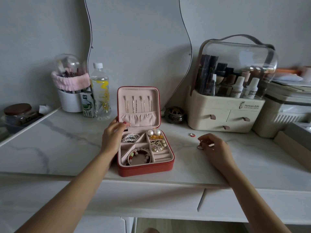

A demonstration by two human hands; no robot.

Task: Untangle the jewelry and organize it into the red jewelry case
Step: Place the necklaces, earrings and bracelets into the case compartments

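Observation:
The red jewelry case (146,170) stands open in the middle of the marble tabletop, its pink lid upright with several necklaces hanging inside. Its compartments hold a pearl bracelet (130,137), pearl earrings (154,132), small gold earrings (157,146) and beaded bracelets (139,156). My left hand (112,137) holds the case at its left side, with the thumb and fingertips on the lid's lower edge. To the right of the case, my right hand (212,146) rests on the table and pinches a small ring (200,147). A red-edged ring (192,135) lies loose on the table behind it.
A cream cosmetics organiser (223,115) with a clear dome stands at the back right, with a small dark pot (174,114) beside it. A water bottle (101,91), a milk carton (87,106) and a white brush cup (70,101) stand at the back left. A wavy mirror hangs behind.

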